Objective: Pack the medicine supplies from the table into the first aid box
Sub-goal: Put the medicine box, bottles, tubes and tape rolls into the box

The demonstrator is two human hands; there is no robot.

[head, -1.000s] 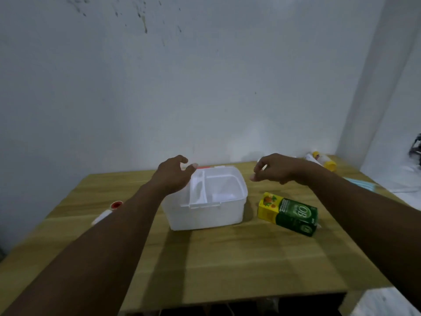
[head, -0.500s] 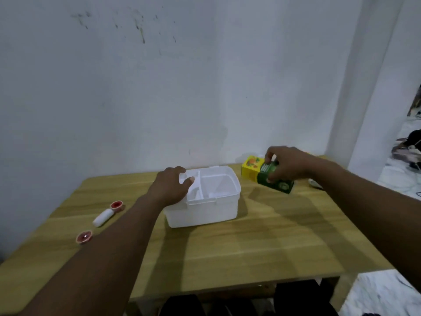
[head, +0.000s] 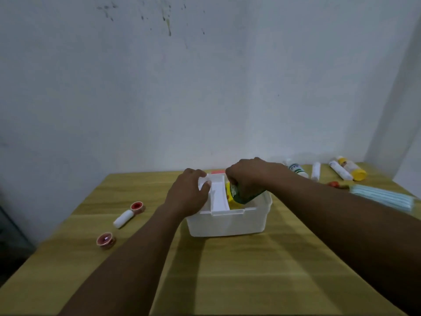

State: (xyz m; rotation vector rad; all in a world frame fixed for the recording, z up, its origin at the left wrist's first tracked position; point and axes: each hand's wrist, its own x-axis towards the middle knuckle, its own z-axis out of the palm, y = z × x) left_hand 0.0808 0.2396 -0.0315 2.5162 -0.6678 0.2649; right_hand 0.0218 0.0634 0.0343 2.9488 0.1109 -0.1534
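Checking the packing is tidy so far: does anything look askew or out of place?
Nothing spilled. The green and yellow carton sits tilted in the white box, the right hand gripping it. A roll lies apart near the table's left edge.

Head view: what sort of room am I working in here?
Probably a plain room in a home or small workspace, not a clinic: a bare, stained white wall, a wooden table pushed against it, and loose supplies such as face masks around a white plastic box.

Matt white plastic first aid box [head: 227, 222] on smooth wood-grain table [head: 250, 270].
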